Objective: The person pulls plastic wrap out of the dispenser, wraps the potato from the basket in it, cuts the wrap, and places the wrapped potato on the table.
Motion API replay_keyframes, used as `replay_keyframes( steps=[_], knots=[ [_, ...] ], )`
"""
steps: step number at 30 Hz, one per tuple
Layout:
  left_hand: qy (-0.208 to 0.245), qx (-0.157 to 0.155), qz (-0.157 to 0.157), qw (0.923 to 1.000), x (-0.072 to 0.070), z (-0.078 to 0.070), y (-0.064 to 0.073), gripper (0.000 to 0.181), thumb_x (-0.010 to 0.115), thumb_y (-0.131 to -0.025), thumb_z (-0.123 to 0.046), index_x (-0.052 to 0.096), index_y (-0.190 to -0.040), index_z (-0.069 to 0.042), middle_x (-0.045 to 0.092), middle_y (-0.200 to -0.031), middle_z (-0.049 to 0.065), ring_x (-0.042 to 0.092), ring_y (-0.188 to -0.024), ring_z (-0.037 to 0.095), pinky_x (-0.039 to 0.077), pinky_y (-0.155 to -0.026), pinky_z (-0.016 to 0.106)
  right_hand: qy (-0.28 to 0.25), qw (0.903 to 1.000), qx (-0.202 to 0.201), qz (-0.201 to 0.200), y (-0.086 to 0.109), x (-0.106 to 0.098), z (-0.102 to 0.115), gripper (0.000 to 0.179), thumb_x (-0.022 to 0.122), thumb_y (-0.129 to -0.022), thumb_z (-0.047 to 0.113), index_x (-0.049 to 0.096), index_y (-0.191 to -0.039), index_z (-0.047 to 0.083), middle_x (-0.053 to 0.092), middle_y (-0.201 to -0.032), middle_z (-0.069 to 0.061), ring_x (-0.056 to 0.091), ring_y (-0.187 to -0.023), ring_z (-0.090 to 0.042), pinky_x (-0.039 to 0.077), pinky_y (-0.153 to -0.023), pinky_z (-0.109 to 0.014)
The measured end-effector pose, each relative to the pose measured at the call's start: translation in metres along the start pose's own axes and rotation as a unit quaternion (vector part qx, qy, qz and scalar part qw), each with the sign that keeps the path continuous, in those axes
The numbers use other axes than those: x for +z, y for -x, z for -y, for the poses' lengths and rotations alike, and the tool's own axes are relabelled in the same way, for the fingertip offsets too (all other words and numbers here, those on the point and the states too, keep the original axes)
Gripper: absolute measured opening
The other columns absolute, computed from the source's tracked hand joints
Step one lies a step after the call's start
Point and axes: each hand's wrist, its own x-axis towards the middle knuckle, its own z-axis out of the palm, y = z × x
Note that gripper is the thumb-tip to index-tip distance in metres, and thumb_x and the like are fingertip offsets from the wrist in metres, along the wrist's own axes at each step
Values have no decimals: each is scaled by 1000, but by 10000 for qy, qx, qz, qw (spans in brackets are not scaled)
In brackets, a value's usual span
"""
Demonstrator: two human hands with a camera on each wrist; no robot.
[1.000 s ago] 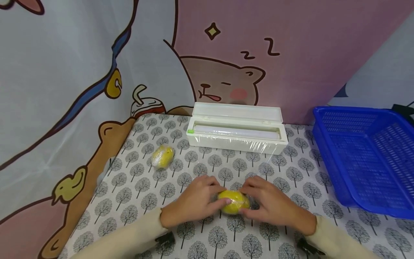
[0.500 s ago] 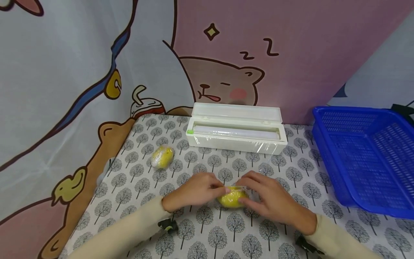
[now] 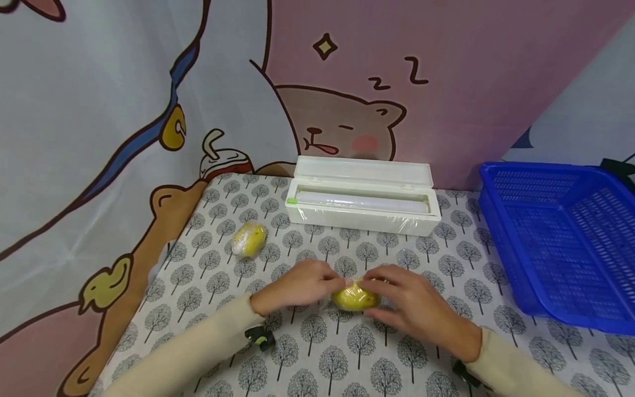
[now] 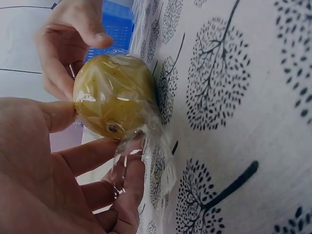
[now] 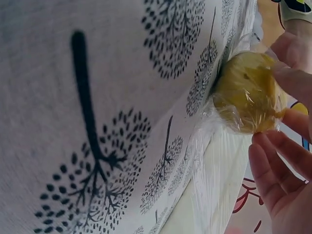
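A yellow lemon (image 3: pixel 355 298) with clear cling film around it is on the cloth between both hands. My left hand (image 3: pixel 306 282) grips its left end, the thumb on top and the fingers at the far side. From the right, my right hand (image 3: pixel 414 302) holds the lemon between thumb and fingers. Loose cling film (image 4: pixel 158 161) bunches beside the fruit in the left wrist view. A sheet of the film also stretches away past the lemon (image 5: pixel 246 92) in the right wrist view. Another wrapped lemon (image 3: pixel 249 240) lies apart, to the left.
Behind the hands stands a white cling film box (image 3: pixel 364 215), lid raised, with the film roll (image 3: pixel 362 202) inside. A blue plastic basket (image 3: pixel 511 259) is at the right. Tree-patterned cloth (image 3: pixel 332 361) covers the table, and a cartoon curtain (image 3: pixel 446 110) hangs at the back.
Both hands have rolled the lemon slightly away from me, toward the box. My left hand has shifted forward, its thumb now higher on the fruit. The other lemon and the box stayed put.
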Motion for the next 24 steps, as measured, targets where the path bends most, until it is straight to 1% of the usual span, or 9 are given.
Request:
replay_keyframes(
  steps=[3,5,7,10,12,15,18,22,24],
  knots=[
    [-46,-17,-107,9999,-1,0,-1,45,55,-113,-48,84,-94,-18,59,-62,-9,49,-53,7,43,-51,22,218,9996,92,129,-1,0,-1,61,98,-79,33,78,-129,5,73,-126,-9,73,-108,-26,66,-88,-44],
    [-100,61,-207,9997,-2,1,-3,44,56,-114,-45,83,-90,-19,58,-61,-9,49,-53,7,43,-51,23,293,9989,251,263,-3,1,-3,61,100,-77,33,79,-127,5,73,-126,-10,73,-110,-26,66,-90,-45],
    [-202,226,-321,9990,-3,0,-4,42,57,-114,-42,81,-88,-19,59,-62,-9,50,-54,7,44,-51,23,284,9984,358,323,-5,3,-5,61,102,-75,31,79,-124,3,74,-125,-10,73,-110,-25,65,-91,-44],
    [-371,451,-609,9964,-5,0,-6,32,63,-112,-36,82,-94,-16,68,-74,-9,57,-64,5,51,-61,23,145,9983,467,314,-7,5,-9,59,102,-75,29,79,-122,3,75,-123,-11,74,-109,-25,65,-91,-44],
    [-465,587,-867,9934,-7,-1,-5,26,66,-110,-32,83,-102,-14,74,-86,-7,63,-74,5,56,-69,24,53,9985,477,247,-7,5,-11,58,102,-75,27,79,-122,2,75,-122,-12,75,-107,-26,66,-91,-44],
    [-658,836,-1324,9855,-10,-3,-2,20,71,-106,-26,82,-113,-10,77,-103,-2,70,-91,10,60,-82,28,-62,9986,488,175,-8,6,-14,57,100,-76,26,79,-122,0,76,-120,-15,76,-104,-28,66,-88,-44],
    [-987,1317,-1596,9734,-11,-8,4,21,76,-103,-23,81,-118,-9,76,-112,3,72,-102,17,61,-90,32,-107,9987,479,166,-10,7,-18,55,98,-78,25,79,-121,-1,76,-119,-17,76,-100,-28,67,-85,-42],
    [-1496,2032,-1550,9551,-5,-14,8,32,85,-98,-23,78,-125,-8,73,-124,6,70,-113,21,57,-102,31,-218,9987,429,190,-14,7,-23,51,95,-80,23,79,-121,-2,76,-118,-16,75,-94,-24,67,-81,-37],
    [-1765,2214,-1492,9474,0,-15,9,40,89,-94,-23,77,-129,-8,71,-129,7,68,-118,22,55,-107,31,-232,9986,427,210,-15,8,-25,50,94,-81,24,79,-121,-1,76,-118,-14,74,-93,-22,67,-80,-36]
  ],
)
